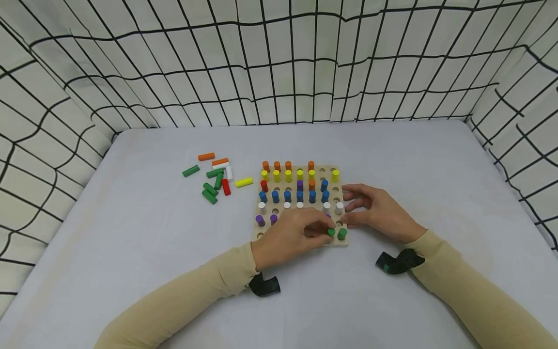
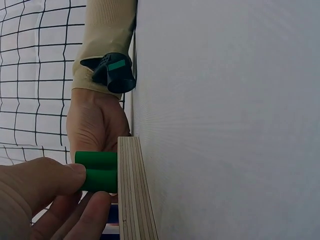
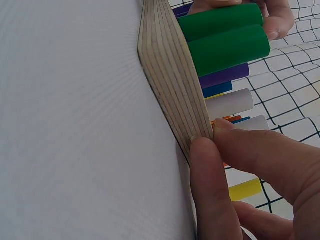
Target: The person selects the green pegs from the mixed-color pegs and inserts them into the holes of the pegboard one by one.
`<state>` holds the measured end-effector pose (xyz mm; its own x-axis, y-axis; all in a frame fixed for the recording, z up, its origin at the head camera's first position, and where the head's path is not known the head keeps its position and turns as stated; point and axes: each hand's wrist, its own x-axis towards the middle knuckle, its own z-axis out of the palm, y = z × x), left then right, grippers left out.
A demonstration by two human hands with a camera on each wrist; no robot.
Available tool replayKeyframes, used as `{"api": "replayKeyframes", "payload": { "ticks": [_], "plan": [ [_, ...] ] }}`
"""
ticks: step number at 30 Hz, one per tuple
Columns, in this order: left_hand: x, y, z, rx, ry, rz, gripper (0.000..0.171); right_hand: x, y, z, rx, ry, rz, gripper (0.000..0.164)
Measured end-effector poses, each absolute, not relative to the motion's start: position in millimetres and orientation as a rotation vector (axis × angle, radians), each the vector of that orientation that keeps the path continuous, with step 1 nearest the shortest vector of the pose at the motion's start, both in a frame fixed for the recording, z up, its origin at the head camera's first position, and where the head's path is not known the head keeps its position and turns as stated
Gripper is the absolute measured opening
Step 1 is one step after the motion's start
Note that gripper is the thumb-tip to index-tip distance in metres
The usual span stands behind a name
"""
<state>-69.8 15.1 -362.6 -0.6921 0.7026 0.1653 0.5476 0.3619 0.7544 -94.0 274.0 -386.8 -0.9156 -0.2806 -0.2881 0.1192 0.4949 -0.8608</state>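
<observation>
A wooden pegboard [image 1: 301, 167] lies on the table, its rows filled in part with coloured pegs. My left hand [image 1: 289, 235] reaches over the front rows and pinches a green peg [image 1: 331, 232], which stands upright at the board's face. Beside it stands another green peg [image 1: 342, 234] in the front right corner. In the left wrist view my thumb [image 2: 72, 176] presses on the nearer green peg. My right hand [image 1: 383, 213] is at the board's right side; in the right wrist view its fingertips [image 3: 207, 155] grip the plywood edge. Some front pegs are hidden behind my left hand.
Loose pegs lie left of the board: several green ones [image 1: 209, 196], a red [image 1: 225, 187], whites [image 1: 229, 173], oranges [image 1: 206, 156] and a yellow [image 1: 244, 182]. Black wire grid [image 1: 292, 60] walls stand behind and beside the table. Each wrist carries a black camera mount [image 1: 400, 262].
</observation>
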Motion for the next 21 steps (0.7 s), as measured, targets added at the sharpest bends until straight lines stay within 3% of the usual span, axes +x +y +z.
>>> {"api": "replayKeyframes", "payload": {
  "ticks": [21],
  "plan": [
    [-68.3, 15.7, -363.8, 1.084, 2.425, 1.24, 0.022, -93.1, 273.7, -385.1, -0.161, 2.367, -1.388, 0.079]
  ]
}}
